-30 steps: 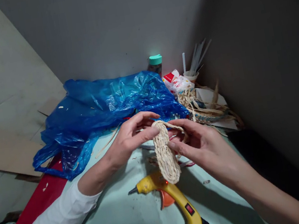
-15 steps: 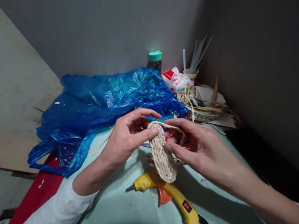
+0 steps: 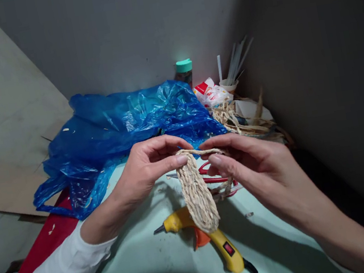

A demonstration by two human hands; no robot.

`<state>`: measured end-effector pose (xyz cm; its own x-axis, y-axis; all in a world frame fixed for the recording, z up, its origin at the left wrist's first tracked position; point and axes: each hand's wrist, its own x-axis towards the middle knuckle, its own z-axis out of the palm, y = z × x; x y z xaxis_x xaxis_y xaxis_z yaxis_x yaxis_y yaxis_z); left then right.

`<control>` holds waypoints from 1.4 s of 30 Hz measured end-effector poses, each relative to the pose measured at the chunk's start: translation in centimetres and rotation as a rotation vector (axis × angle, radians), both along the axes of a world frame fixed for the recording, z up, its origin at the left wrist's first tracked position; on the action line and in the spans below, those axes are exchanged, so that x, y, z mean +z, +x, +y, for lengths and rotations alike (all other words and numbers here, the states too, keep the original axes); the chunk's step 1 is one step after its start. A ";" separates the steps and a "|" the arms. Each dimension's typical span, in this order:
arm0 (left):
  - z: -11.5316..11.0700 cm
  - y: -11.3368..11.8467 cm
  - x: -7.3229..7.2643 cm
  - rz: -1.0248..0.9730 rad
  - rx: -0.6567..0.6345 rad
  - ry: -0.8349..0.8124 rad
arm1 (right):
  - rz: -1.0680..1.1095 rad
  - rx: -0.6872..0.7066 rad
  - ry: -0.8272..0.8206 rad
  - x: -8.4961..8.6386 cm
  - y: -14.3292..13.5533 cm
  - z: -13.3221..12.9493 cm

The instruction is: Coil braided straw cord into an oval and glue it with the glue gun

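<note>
A long oval piece of coiled, braided straw [image 3: 197,194] hangs upright in front of me, its top end pinched between the thumb and fingers of my left hand [image 3: 151,162]. From that top end a loose straw braid [image 3: 205,151] runs to the right. My right hand [image 3: 253,157] pinches this braid between thumb and fingers, a little apart from the coil. Under the coil lies a yellow glue gun [image 3: 231,251] with an orange trigger, its nozzle to the left; the coil hides its middle. Behind the coil, partly covered, are red-handled scissors [image 3: 215,179].
A crumpled blue plastic bag [image 3: 123,118] spreads along the back of the pale green table [image 3: 162,270]. Behind it stand a jar with a teal lid [image 3: 184,66] and a cup of glue sticks [image 3: 229,85]. Loose straw strands [image 3: 254,129] lie at the back right.
My right hand has moved off the coil to the right, drawing the loose braid straighter. The scissors behind show more. My left hand still pinches the top of the coil.
</note>
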<state>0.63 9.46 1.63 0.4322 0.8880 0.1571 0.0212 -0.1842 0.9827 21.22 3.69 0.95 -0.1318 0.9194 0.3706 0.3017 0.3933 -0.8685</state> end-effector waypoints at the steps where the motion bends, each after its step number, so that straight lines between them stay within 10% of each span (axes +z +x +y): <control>1: 0.1 -0.1 0.0 -0.010 -0.003 -0.021 | 0.006 -0.013 0.007 0.1 0.1 0.0; 23: -1.4 0.9 -0.2 -0.181 -0.300 -0.446 | -0.113 -0.065 0.375 -1.5 0.8 1.7; 36: -0.3 1.1 -0.6 -0.404 0.098 -0.567 | -0.265 -0.322 0.543 -0.6 0.9 1.0; 42: -1.4 1.7 -1.1 -0.360 0.102 -0.414 | -0.231 -0.076 0.046 -0.5 -1.6 -0.8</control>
